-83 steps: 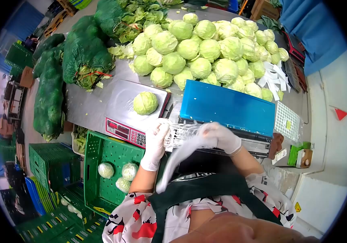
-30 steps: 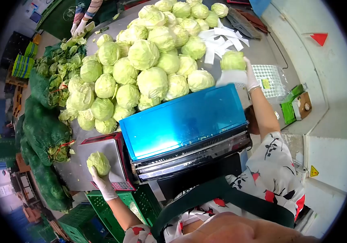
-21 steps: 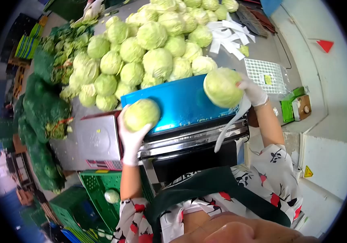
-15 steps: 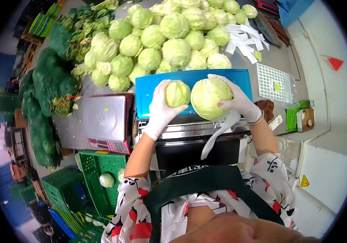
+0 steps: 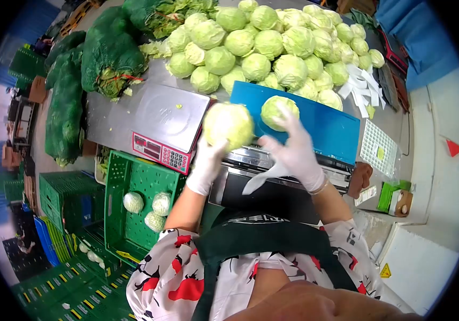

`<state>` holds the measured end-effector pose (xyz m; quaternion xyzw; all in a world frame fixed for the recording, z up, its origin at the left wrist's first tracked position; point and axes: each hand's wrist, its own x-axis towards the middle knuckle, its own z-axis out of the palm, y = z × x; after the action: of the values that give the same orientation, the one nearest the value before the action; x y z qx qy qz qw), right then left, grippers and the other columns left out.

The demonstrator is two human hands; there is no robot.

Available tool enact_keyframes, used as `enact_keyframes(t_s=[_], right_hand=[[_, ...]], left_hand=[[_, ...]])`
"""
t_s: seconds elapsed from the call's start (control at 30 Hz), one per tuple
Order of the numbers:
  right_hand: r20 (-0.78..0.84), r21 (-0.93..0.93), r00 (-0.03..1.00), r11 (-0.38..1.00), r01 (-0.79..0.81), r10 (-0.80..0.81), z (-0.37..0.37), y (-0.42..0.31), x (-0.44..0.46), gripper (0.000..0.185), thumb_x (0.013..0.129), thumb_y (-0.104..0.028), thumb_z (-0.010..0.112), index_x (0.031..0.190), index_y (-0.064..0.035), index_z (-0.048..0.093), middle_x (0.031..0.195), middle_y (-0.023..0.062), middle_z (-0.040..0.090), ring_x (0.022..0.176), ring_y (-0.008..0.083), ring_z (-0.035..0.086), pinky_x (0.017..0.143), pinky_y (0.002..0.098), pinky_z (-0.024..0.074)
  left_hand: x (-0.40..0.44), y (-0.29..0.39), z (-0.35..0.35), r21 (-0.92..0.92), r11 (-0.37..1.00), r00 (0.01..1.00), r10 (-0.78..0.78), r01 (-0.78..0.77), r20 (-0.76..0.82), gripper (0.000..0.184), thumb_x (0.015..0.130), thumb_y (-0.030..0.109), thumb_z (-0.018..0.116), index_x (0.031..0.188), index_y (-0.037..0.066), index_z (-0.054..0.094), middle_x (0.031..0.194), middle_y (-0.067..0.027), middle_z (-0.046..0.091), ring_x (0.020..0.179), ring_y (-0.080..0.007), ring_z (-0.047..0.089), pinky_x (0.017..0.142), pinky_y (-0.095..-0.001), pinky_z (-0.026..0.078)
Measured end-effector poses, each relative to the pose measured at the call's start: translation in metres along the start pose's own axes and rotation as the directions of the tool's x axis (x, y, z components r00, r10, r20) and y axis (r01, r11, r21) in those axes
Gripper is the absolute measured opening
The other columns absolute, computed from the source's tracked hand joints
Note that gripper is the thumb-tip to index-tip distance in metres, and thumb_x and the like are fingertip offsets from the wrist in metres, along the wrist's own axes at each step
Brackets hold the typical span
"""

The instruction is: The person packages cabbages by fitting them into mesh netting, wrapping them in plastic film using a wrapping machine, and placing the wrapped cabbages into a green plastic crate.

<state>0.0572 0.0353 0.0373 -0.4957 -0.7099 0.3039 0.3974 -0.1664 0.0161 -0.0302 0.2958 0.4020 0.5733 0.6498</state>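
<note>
We show two cabbages at a person's gloved hands. The larger cabbage (image 5: 228, 125) sits on the left hand (image 5: 208, 160), whose fingers curl about its lower side. The smaller cabbage (image 5: 278, 113) lies just beyond the palm of the right hand (image 5: 296, 152), whose fingers overlap its near right side while the thumb is spread wide; owing to blur, we cannot tell whether that hand bears its weight or the blue lid (image 5: 328, 125) beneath does. A white strip (image 5: 264, 179) trails from under the right palm.

We judge both heads firm and rather heavy for their size, with smooth leaves that may slip against a glove and tear at the edges. We would take hold low, palm cupped underneath and fingers spread round the sides, rather than pinch a leaf.

Outward of the left hand we note a scale (image 5: 157, 115) on the metal table (image 5: 106, 123); below it, a green crate (image 5: 114, 214) holds three pale heads (image 5: 133, 202). Beyond both hands rises a cabbage heap (image 5: 269, 45), with mesh sacks (image 5: 114, 51) to its left. Past the right hand lie a white grid tray (image 5: 375, 152) and, farther out, a pale wall (image 5: 443, 112).
</note>
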Motion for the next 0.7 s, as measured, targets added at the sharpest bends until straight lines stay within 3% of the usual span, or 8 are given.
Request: enact_keyframes(t_s=[0.07, 0.13, 0.2, 0.33, 0.47, 0.57, 0.67, 0.7], right_hand=[[0.075, 0.302, 0.985, 0.938, -0.173, 0.157, -0.017, 0.011, -0.004, 0.068, 0.077, -0.029, 0.082, 0.129, 0.0028, 0.051, 0.12, 0.0184, 0.06, 0.089, 0.0229, 0.065, 0.082, 0.0276, 0.0512], [0.184, 0.53, 0.915, 0.748, -0.401, 0.36, -0.035, 0.013, -0.006, 0.048, 0.086, -0.027, 0.071, 0.121, 0.0031, 0.058, 0.106, 0.0133, 0.065, 0.069, 0.0128, 0.057, 0.065, 0.0217, 0.0459], [0.257, 0.664, 0.782, 0.484, -0.569, 0.568, -0.04, 0.018, -0.008, 0.037, 0.1, -0.029, 0.048, 0.114, 0.0027, 0.062, 0.093, 0.0077, 0.069, 0.053, 0.0052, 0.041, 0.049, 0.0194, 0.0332], [0.479, 0.782, 0.699, 0.103, -0.615, 0.531, -0.033, 0.022, -0.008, 0.036, 0.1, -0.027, 0.049, 0.116, 0.0033, 0.061, 0.09, 0.0045, 0.067, 0.053, 0.0033, 0.039, 0.045, 0.0176, 0.0304], [0.46, 0.788, 0.703, 0.116, -0.605, 0.542, -0.018, 0.008, -0.001, 0.033, 0.099, -0.023, 0.05, 0.116, 0.0027, 0.061, 0.089, 0.0063, 0.067, 0.05, 0.0045, 0.039, 0.044, 0.0192, 0.0305], [0.307, 0.691, 0.814, 0.472, -0.547, 0.494, -0.002, -0.01, 0.002, 0.029, 0.098, -0.019, 0.052, 0.115, 0.0025, 0.062, 0.091, 0.0061, 0.067, 0.052, 0.004, 0.043, 0.046, 0.0179, 0.0342], [0.312, 0.619, 0.838, 0.573, -0.537, 0.449, 0.028, -0.034, 0.005, 0.025, 0.097, -0.014, 0.055, 0.115, 0.0019, 0.063, 0.095, 0.0063, 0.068, 0.054, 0.0035, 0.047, 0.049, 0.0172, 0.0366], [0.327, 0.618, 0.835, 0.569, -0.543, 0.443, 0.036, -0.04, 0.005, 0.023, 0.096, -0.01, 0.056, 0.115, 0.0012, 0.064, 0.098, 0.0069, 0.068, 0.057, 0.0025, 0.049, 0.051, 0.0162, 0.0381]], left_hand=[[0.017, 0.001, -0.065, 0.152, 0.983, 0.977, -0.067, 0.099, -0.201, 0.065, 0.084, 0.023, 0.071, 0.138, 0.0, 0.044, 0.127, -0.0123, 0.058, 0.113, -0.0205, 0.059, 0.095, -0.032, 0.05], [0.027, 0.026, -0.077, 0.386, 0.895, 0.906, 0.338, -0.224, -0.256, 0.066, 0.08, 0.02, 0.078, 0.135, 0.0, 0.047, 0.121, -0.0118, 0.061, 0.108, -0.0215, 0.062, 0.094, -0.0318, 0.051], [0.053, 0.007, -0.148, 0.665, 0.724, 0.835, 0.473, -0.185, -0.282, 0.073, 0.076, 0.026, 0.081, 0.135, 0.001, 0.047, 0.123, -0.0145, 0.061, 0.111, -0.0256, 0.062, 0.098, -0.0349, 0.049], [0.066, 0.014, -0.188, 0.775, 0.63, 0.843, 0.394, 0.042, -0.366, 0.092, 0.07, 0.04, 0.084, 0.139, -0.002, 0.041, 0.13, -0.0206, 0.056, 0.119, -0.0332, 0.057, 0.103, -0.0397, 0.044], [0.062, 0.015, -0.18, 0.837, 0.522, 0.767, 0.466, 0.164, -0.441, 0.109, 0.07, 0.049, 0.08, 0.147, -0.006, 0.027, 0.144, -0.029, 0.039, 0.136, -0.0406, 0.037, 0.113, -0.0441, 0.03], [0.03, 0.025, -0.132, 0.966, 0.239, 0.61, 0.781, -0.096, -0.133, 0.08, 0.08, 0.033, 0.075, 0.141, -0.005, 0.041, 0.134, -0.0264, 0.05, 0.128, -0.039, 0.046, 0.109, -0.0449, 0.035], [-0.001, 0.017, -0.06, 0.528, 0.762, 0.904, 0.427, -0.375, 0.025, 0.037, 0.09, 0.013, 0.066, 0.125, 0.002, 0.061, 0.122, -0.0129, 0.062, 0.107, -0.0209, 0.062, 0.096, -0.0317, 0.047], [-0.014, 0.016, -0.031, 0.447, 0.849, 0.954, 0.296, -0.281, 0.038, 0.037, 0.09, 0.004, 0.062, 0.127, 0.002, 0.06, 0.118, -0.0097, 0.064, 0.112, -0.017, 0.059, 0.098, -0.0302, 0.046]])
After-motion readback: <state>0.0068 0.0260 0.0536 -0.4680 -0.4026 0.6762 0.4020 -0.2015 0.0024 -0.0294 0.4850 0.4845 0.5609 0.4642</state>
